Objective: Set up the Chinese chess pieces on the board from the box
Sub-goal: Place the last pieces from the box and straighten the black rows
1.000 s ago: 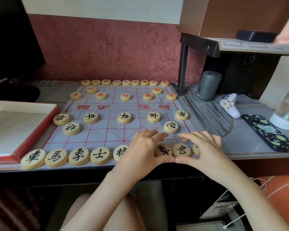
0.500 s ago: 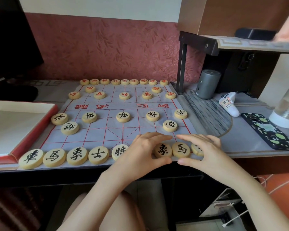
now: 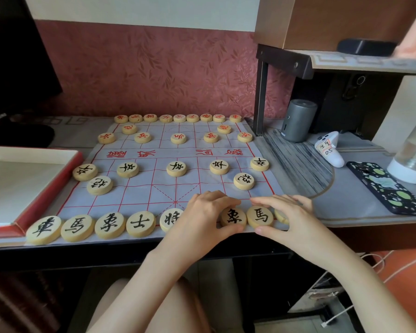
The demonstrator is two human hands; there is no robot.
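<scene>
- Near edge of the surface (image 3: 334, 205): the left hand (image 3: 202, 212) lies over the near row. Its thumb and forefinger curve round the right-side elephant piece (image 3: 233, 217), thumb at the near edge and finger at the far edge. It is a light pinch, and the piece lies flat on the board (image 3: 139, 191).
- The right hand (image 3: 291, 217) is just beside it in the same pose. Thumb and forefinger bracket the right-side horse piece (image 3: 260, 216), which touches the elephant. This hand covers most of the right-end chariot (image 3: 281, 216).
- Near black row, left to right: chariot, horse, elephant, advisor, then the general (image 3: 171, 219), partly under the left hand. The second advisor's spot is hidden beneath that hand, so I cannot confirm it.
- The box (image 3: 0, 231) sits at left, just beside the board's left edge. No piece is visible in the part in view.
- Mid board: two black cannons (image 3: 99, 185) and five black soldiers (image 3: 176, 168), spread across the width.
- Far half: five red soldiers (image 3: 178, 138), two red cannons (image 3: 129, 129), and a nine-piece red back row (image 3: 179, 118) along the far edge.
- Judgement: placement is essentially done. What is left looks like squaring up the right end of the near row and checking the hidden advisor.
</scene>
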